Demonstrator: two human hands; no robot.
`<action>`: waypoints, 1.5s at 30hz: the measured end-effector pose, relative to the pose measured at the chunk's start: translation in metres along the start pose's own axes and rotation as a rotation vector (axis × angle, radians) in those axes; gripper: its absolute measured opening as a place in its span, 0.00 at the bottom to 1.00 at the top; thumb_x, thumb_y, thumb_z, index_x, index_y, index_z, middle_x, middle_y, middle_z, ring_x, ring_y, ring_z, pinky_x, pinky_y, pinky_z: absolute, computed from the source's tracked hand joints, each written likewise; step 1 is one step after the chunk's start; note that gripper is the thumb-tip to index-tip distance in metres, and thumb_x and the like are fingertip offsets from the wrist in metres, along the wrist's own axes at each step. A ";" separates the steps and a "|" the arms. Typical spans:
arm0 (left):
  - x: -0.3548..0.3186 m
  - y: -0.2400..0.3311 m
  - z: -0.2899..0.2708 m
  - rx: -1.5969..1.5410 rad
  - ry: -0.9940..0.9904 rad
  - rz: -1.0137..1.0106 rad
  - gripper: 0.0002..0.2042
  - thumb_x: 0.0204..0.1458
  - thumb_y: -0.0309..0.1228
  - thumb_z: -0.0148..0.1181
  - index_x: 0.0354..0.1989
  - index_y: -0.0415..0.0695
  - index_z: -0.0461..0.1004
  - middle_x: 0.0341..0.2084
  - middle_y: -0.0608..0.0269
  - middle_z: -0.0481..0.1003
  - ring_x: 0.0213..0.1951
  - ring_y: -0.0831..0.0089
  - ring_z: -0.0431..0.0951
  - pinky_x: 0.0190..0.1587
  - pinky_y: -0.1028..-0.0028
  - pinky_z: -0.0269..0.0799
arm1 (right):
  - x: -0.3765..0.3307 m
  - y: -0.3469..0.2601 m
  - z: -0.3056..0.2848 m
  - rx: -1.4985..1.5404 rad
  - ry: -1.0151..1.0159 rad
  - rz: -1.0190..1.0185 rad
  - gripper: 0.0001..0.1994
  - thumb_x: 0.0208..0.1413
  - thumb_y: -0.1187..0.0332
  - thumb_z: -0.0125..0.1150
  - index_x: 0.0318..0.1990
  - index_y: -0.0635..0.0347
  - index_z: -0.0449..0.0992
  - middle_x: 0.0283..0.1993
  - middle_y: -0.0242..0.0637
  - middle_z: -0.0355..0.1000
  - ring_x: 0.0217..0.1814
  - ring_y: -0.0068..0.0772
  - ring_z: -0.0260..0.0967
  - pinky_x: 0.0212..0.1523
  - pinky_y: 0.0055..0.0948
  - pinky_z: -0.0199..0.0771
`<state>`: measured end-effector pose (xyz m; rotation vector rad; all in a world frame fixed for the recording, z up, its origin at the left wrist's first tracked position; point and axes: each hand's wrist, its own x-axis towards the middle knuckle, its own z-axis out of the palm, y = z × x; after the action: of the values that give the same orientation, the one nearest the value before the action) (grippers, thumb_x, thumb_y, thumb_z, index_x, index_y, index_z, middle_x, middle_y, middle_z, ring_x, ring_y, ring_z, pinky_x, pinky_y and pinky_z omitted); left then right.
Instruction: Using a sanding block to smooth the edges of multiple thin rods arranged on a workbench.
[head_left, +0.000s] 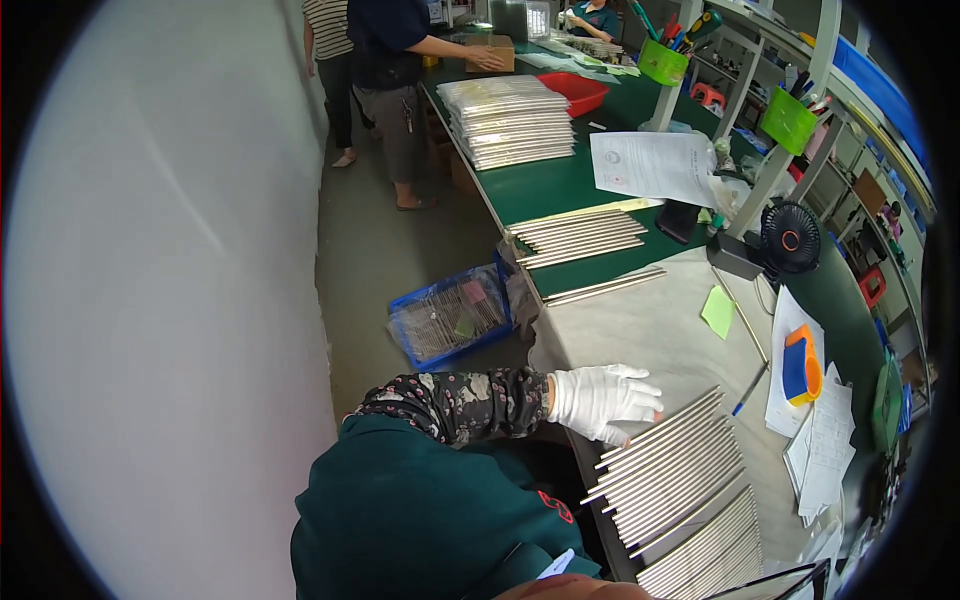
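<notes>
Fairly even, cool indoor light; we cannot place its source. Pale wall (170, 300) bright, one faint diagonal streak of sheen on it. Metal rods (672, 460) throw thin, hard glints; gloved left hand (597, 402) near washed out. Floor (365, 245) noticeably dimmer than the wall. Fisheye distortion strong: black corners, shelf post (825, 50) leaning and bent near the rim. We read nearby edges as reasonably crisp; far co-worker (598, 20) small and soft.
</notes>
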<state>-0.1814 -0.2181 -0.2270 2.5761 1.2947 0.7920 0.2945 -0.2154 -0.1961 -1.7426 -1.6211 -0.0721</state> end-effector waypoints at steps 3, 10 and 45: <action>0.001 0.001 -0.003 0.020 0.019 -0.007 0.34 0.55 0.59 0.45 0.58 0.39 0.65 0.58 0.51 0.65 0.64 0.54 0.60 0.69 0.54 0.46 | 0.000 0.005 0.002 0.030 0.011 0.025 0.17 0.57 0.71 0.55 0.53 0.66 0.70 0.55 0.53 0.66 0.55 0.49 0.66 0.55 0.40 0.69; 0.002 0.004 -0.006 0.027 0.006 -0.027 0.37 0.55 0.63 0.42 0.58 0.39 0.65 0.59 0.50 0.64 0.64 0.54 0.59 0.69 0.54 0.47 | -0.006 0.039 -0.002 0.181 0.083 0.136 0.16 0.59 0.72 0.52 0.54 0.65 0.70 0.55 0.50 0.66 0.55 0.45 0.66 0.55 0.38 0.70; 0.022 0.016 -0.021 0.075 -0.086 -0.036 0.36 0.56 0.62 0.39 0.52 0.36 0.70 0.56 0.50 0.68 0.61 0.50 0.64 0.64 0.50 0.53 | -0.024 0.068 -0.044 0.686 0.043 0.424 0.27 0.57 0.68 0.51 0.63 0.71 0.62 0.63 0.42 0.64 0.62 0.32 0.62 0.62 0.28 0.60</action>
<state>-0.1705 -0.2127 -0.1949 2.6046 1.3664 0.6313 0.3686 -0.2536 -0.2085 -1.4706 -1.0324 0.5769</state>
